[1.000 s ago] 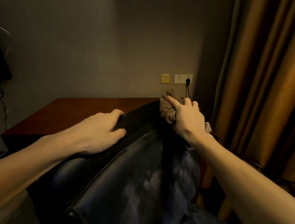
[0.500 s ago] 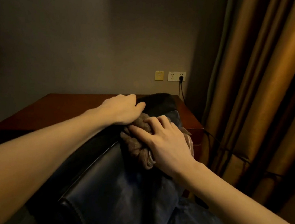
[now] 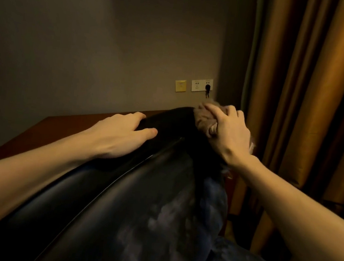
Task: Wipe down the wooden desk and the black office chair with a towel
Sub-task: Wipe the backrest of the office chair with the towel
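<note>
The black office chair fills the lower middle, its glossy backrest seen from behind and above. My left hand lies flat on the backrest's top edge, fingers curled over it. My right hand presses a crumpled brownish towel against the chair's top right corner, fingers wrapped over the cloth. Behind the chair, the wooden desk shows as a reddish-brown top stretching left to the wall.
A grey wall stands behind the desk with a yellow switch plate and a white socket holding a black plug. Tall golden-brown curtains hang at the right. A dark cable hangs at the far left edge.
My right hand slid the towel from the middle of the backrest top, beside my left hand, out to the chair's far right corner. My left hand stayed on the top edge.
</note>
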{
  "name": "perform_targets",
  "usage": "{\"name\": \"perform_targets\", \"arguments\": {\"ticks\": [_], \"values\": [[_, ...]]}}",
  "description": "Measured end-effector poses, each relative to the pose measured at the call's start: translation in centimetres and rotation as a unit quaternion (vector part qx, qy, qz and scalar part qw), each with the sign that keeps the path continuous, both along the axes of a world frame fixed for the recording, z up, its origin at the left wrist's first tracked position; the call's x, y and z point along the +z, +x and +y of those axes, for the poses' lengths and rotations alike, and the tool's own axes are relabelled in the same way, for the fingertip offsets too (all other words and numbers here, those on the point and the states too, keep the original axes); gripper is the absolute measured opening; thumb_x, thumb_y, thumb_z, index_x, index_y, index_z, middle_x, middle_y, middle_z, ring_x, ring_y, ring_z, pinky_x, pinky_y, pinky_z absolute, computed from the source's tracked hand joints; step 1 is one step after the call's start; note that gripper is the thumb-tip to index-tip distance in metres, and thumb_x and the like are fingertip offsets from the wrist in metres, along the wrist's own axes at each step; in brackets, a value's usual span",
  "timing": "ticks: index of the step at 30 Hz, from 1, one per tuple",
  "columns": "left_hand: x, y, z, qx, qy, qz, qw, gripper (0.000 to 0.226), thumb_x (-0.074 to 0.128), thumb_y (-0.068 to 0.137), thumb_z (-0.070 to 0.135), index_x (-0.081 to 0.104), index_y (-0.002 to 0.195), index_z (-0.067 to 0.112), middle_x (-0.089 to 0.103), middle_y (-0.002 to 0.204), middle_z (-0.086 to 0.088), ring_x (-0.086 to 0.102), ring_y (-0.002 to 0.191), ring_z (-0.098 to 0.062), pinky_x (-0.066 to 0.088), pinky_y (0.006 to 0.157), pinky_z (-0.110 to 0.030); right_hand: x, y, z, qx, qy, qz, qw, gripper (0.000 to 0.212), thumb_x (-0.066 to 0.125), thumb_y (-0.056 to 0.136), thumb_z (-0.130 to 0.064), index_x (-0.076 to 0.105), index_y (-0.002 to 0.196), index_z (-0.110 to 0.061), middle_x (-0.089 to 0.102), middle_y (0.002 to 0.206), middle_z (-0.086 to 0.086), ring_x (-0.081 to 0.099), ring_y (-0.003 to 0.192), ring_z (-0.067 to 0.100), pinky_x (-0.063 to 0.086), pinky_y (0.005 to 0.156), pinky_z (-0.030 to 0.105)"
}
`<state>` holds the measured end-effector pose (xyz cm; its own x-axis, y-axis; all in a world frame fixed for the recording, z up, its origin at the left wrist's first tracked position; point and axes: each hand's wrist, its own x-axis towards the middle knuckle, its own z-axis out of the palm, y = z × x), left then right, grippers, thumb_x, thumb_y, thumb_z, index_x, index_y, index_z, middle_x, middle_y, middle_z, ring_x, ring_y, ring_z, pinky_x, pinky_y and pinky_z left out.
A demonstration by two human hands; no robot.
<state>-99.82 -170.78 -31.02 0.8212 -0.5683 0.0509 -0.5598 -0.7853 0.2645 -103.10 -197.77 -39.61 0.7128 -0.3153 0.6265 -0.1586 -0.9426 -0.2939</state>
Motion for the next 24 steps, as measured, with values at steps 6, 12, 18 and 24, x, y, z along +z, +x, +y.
{"name": "perform_targets", "arguments": {"ticks": [6,12,18,24], "values": [[-0.4,0.5,0.0,0.01,0.004,-0.016,1.0,0.07,0.042,0.1,0.063,0.029,0.159,0.028,0.044,0.157,-0.007,0.047,0.138,-0.027,0.04,0.114,-0.042,-1.3,3.8,2.0,0.101,-0.142,-0.012,0.985,0.073,0.065,0.096,-0.036,0.028,0.16,-0.037,0.042,0.148,0.015,0.039,0.132,0.037,0.048,0.092,0.046],[-0.4,1.2,-0.5,0.005,0.0,-0.013,1.0,0.066,0.043,0.101,0.058,0.029,0.159,0.03,0.042,0.159,-0.004,0.045,0.139,-0.024,0.038,0.112,-0.038,-2.2,6.0,-1.6,-0.024,-0.05,0.028,0.998,0.071,0.063,0.097,-0.028,0.028,0.158,-0.037,0.042,0.145,0.014,0.041,0.129,0.038,0.048,0.096,0.05],[-0.4,0.9,-1.5,-0.005,0.01,-0.032,0.999,0.068,0.044,0.099,0.061,0.03,0.159,0.03,0.047,0.154,-0.006,0.051,0.133,-0.026,0.043,0.11,-0.042,0.4,6.4,-4.3,-0.1,0.242,0.065,0.963,0.059,0.071,0.085,-0.021,0.056,0.14,-0.034,0.063,0.13,0.009,0.058,0.122,0.036,0.051,0.102,0.051],[-0.3,0.7,-1.4,-0.007,0.024,-0.033,0.999,0.069,0.044,0.099,0.061,0.028,0.159,0.029,0.046,0.155,-0.004,0.05,0.134,-0.026,0.042,0.102,-0.036,1.7,6.0,-1.5,0.045,0.117,-0.057,0.99,0.081,0.072,0.088,-0.012,0.035,0.155,-0.037,0.043,0.148,0.011,0.04,0.136,0.035,0.043,0.109,0.051]]}}
